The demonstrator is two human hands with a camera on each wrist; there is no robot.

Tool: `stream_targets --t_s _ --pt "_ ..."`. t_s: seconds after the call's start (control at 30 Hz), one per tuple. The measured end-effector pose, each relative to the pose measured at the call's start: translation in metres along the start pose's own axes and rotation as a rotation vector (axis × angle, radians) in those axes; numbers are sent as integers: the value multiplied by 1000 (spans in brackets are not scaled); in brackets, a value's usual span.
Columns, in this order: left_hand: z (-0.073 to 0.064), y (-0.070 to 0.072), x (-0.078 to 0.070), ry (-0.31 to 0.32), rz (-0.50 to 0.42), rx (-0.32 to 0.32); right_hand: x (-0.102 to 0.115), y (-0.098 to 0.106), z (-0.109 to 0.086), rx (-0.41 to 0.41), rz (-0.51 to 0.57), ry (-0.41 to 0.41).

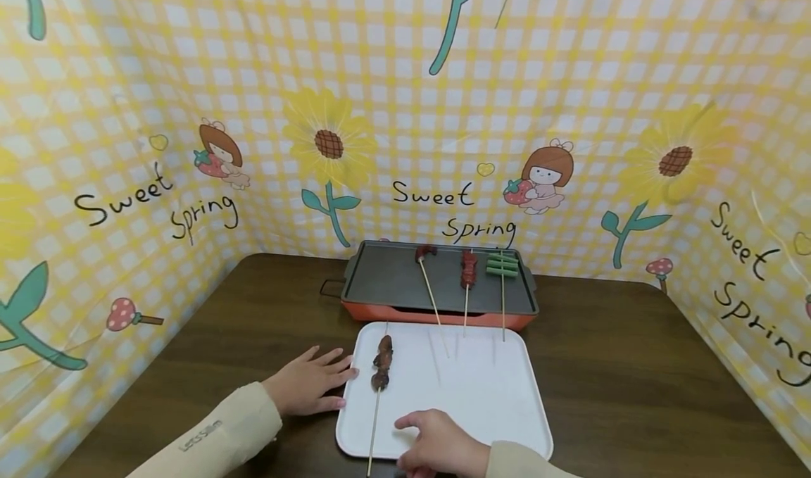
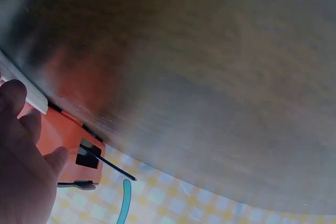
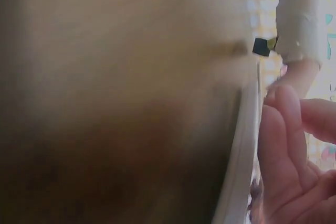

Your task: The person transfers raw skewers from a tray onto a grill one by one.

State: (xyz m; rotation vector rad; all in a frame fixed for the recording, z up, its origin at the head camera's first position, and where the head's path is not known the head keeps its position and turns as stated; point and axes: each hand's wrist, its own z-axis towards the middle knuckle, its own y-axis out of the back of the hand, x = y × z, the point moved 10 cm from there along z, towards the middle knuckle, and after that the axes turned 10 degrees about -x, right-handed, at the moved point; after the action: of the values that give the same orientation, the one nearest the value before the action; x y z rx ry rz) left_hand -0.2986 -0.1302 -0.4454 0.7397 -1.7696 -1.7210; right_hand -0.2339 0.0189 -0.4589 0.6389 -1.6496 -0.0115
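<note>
My left hand (image 1: 310, 383) lies at the left side of a white tray (image 1: 481, 400), fingers spread and fingertips at its rim. On the tray's left part lies a skewer of browned meat pieces (image 1: 382, 362), its bare stick pointing toward the front edge. My right hand (image 1: 440, 444) hovers over the tray's front, right of that stick, with nothing between its fingers. Its index finger points left and the others bend loosely. In the right wrist view, several fingers (image 3: 278, 150) show beside the tray rim (image 3: 239, 166).
Behind the tray stands an orange grill with a dark plate (image 1: 386, 281). It bears a skewer with a dark red curled piece (image 1: 426, 253), a red meat skewer (image 1: 468, 270) and a green vegetable skewer (image 1: 503, 265). Their sticks reach toward the tray. Checked cloth (image 1: 405, 112) hangs around the brown table (image 1: 608, 379).
</note>
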Motion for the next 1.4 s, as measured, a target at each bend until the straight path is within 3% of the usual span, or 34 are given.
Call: stream_targets --t_s 0.27,0.67,0.9,1.13,1.4 --pt "1 -1 0 -8 16 8 9 -27 13 20 -81 7" --pt "0 -2 1 3 -6 5 5 -39 25 56 -120 -38" --pt "2 -5 4 14 -2 20 9 -38 25 21 -120 -3" --pt "2 -6 4 25 1 26 12 -36 22 -21 -59 52" --pt "1 -5 4 22 -18 21 4 -33 21 -52 28 -37"
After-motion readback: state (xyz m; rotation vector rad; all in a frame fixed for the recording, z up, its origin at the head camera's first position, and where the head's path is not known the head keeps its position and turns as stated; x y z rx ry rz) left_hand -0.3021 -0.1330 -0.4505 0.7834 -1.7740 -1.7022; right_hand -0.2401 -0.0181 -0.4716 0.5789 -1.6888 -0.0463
